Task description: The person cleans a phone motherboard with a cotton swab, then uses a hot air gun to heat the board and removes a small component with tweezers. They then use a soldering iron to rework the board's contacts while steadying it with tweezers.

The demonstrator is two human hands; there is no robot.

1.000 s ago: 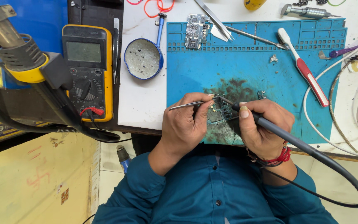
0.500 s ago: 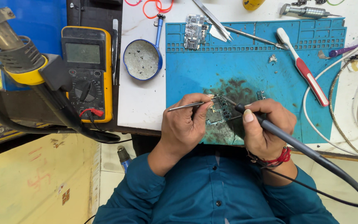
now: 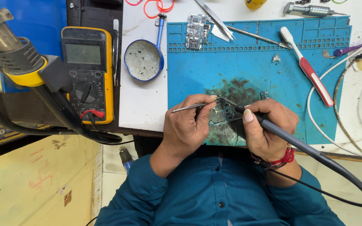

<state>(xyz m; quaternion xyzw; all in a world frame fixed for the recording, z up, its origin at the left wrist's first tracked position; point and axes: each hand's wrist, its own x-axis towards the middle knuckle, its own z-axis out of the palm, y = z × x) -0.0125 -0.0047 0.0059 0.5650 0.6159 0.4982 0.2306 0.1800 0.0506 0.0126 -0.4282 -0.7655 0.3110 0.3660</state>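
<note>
The left hand [image 3: 188, 125] is pinching thin steel tweezers [image 3: 189, 108] while the right hand [image 3: 269, 127] is gripping a black corded soldering iron [image 3: 273, 127] (tip down) over the small green circuit board [image 3: 222, 114] lying on the blue mat's [image 3: 273, 79] near edge.

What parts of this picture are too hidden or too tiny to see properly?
All in the head view:
- The small circuit board: both hands cover most of it, and its parts are too small to tell.
- The tweezers: the left hand hides the tips.
- The soldering iron tip: too fine to see whether it touches the board.
- The hot-air gun: cut off by the top-left edge.
- The white cables: run off the right edge.
</note>
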